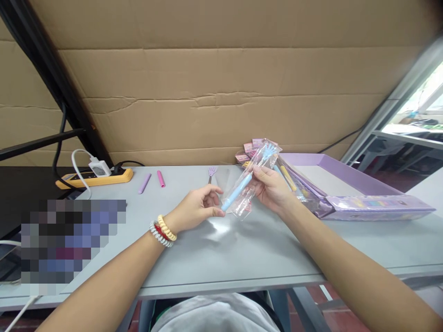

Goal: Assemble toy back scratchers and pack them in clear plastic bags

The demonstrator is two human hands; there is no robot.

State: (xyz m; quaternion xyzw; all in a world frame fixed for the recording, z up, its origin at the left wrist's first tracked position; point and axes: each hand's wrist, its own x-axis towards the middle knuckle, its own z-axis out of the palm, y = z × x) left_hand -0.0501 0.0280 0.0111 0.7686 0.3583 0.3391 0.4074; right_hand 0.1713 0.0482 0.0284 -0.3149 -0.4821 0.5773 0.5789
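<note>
A light blue back scratcher (238, 190) with a small hand-shaped head lies slanted in a clear plastic bag (245, 205). My right hand (272, 188) is closed on the bagged scratcher near its middle. Beside the lower end of the blue handle, my left hand (199, 206) has its fingers curled and parted from the thumb, whose tip is at the handle's end. On the table behind, a purple hand-shaped scratcher head (212, 171) on a dark rod points away from me. Further left lie a purple tube (145, 183) and a pink tube (161, 179).
Several bagged scratchers (289, 177) lean at the near left side of an open purple box (362, 175) on the right. A yellow power strip (95, 179) with a white plug stands at the left. Behind the table (242, 258) rises a cardboard wall (207, 74).
</note>
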